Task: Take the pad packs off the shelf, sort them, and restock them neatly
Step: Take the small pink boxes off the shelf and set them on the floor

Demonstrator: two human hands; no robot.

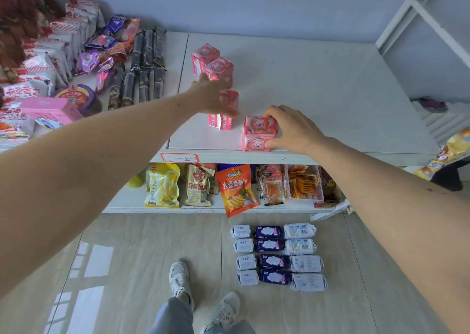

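On the white top shelf stand several pink pad packs. My right hand grips two stacked pink packs near the shelf's front edge. My left hand, blurred, holds another pink pack just above a pair of upright pink packs. Two more pink packs stand farther back. On the floor lie three sorted columns of pad packs: white ABC packs, dark blue packs and white packs with pale print.
Snack bags and dark bars crowd the shelf's left part, with a pink box near the front. The lower shelf holds snack bags; an orange bag overhangs its edge. My shoes stand on the tiled floor beside the packs.
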